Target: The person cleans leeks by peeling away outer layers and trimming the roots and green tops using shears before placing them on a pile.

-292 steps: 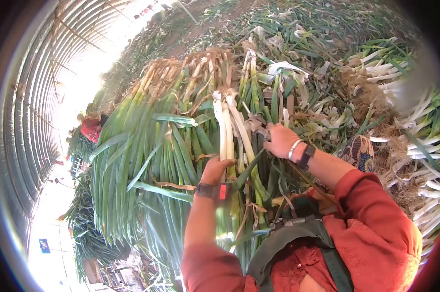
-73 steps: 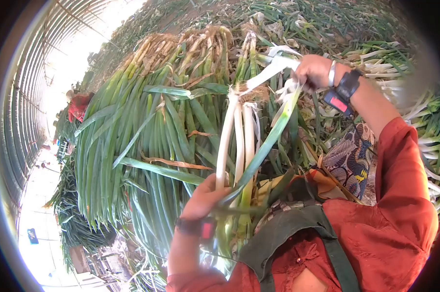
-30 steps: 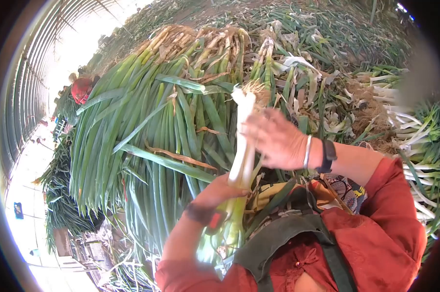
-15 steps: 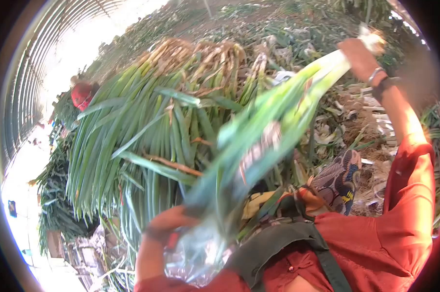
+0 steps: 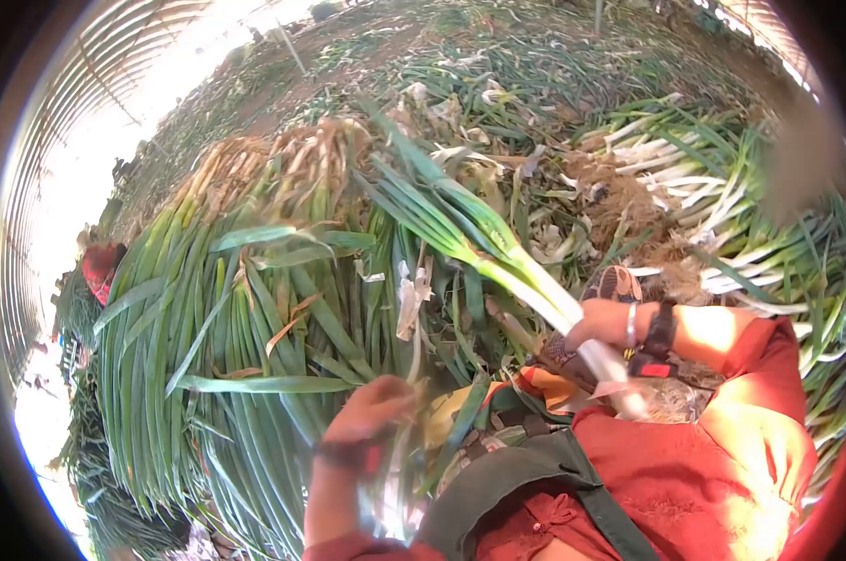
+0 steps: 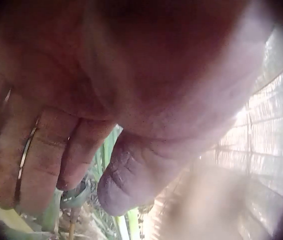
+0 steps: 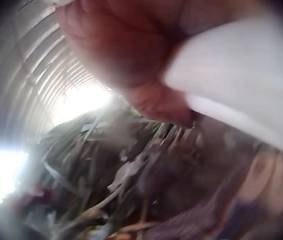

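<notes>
My right hand (image 5: 605,323) grips several long green onions (image 5: 544,288) round their white shanks, at the right of my lap. Their root ends point down toward me, and the green leaves reach up and left over the big heap. White shanks (image 7: 241,75) fill the right of the right wrist view, pressed against my palm. My left hand (image 5: 372,411) is held over the near edge of the heap. In the left wrist view its fingers (image 6: 46,155) are stretched, the thumb (image 6: 126,175) stands apart, and nothing lies between them.
A heap of untrimmed green onions (image 5: 255,346) lies at left, roots away from me. White-shanked onions (image 5: 685,182) lie in rows at right. Loose leaf litter (image 5: 554,224) lies between. My patterned shoe (image 5: 619,283) is near the right hand. Something red (image 5: 100,271) shows far left.
The right hand pulled a pale leaf off, then took the onions by their shanks and lifted them up and right. Now it has swung them round, roots toward me. The left hand has let go.
</notes>
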`<control>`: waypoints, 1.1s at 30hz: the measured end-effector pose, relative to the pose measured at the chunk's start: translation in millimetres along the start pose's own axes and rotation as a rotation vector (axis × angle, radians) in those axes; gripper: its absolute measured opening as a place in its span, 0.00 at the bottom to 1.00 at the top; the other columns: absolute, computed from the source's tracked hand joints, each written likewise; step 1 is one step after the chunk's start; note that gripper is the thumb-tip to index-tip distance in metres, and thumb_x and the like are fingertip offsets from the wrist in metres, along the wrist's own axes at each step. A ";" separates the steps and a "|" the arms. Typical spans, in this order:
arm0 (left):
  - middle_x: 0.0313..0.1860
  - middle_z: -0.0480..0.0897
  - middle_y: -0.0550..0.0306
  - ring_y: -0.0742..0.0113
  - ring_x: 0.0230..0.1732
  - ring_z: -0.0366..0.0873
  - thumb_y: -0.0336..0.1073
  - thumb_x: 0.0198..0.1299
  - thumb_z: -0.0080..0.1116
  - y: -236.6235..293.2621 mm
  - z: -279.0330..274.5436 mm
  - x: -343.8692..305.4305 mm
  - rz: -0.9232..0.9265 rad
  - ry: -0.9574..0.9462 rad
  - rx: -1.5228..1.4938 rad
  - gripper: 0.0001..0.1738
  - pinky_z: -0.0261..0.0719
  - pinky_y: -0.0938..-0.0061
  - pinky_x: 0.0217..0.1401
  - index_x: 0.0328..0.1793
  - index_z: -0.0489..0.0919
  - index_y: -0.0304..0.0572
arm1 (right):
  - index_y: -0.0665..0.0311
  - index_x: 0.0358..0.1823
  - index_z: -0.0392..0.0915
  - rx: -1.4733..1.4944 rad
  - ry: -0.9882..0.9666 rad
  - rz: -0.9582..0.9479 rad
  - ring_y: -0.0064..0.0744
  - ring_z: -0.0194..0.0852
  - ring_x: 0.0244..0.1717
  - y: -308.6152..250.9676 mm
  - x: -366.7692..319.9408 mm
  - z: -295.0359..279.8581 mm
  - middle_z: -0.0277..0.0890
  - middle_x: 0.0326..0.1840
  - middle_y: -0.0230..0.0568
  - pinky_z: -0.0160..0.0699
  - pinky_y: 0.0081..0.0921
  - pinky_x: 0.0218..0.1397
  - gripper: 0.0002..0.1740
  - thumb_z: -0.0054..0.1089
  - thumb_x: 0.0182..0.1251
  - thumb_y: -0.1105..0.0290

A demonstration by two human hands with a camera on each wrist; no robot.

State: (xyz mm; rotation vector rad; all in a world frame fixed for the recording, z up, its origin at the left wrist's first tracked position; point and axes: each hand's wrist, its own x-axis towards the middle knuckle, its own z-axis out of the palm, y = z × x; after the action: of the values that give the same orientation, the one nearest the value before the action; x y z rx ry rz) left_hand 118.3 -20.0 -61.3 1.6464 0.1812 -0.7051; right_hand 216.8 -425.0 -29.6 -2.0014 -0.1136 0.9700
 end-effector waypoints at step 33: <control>0.44 0.84 0.56 0.72 0.43 0.79 0.37 0.64 0.61 -68.6 10.9 40.6 -0.009 0.369 0.185 0.16 0.77 0.76 0.45 0.54 0.78 0.36 | 0.62 0.54 0.81 -0.671 1.533 -0.305 0.40 0.82 0.45 44.8 33.2 -437.0 0.84 0.45 0.48 0.79 0.36 0.50 0.28 0.56 0.68 0.46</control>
State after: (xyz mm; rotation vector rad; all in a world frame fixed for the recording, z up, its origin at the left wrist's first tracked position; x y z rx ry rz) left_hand 113.0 -26.4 -141.3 1.9466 0.3964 -0.4281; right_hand 520.7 -733.8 50.5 -2.6677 0.1285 -1.0471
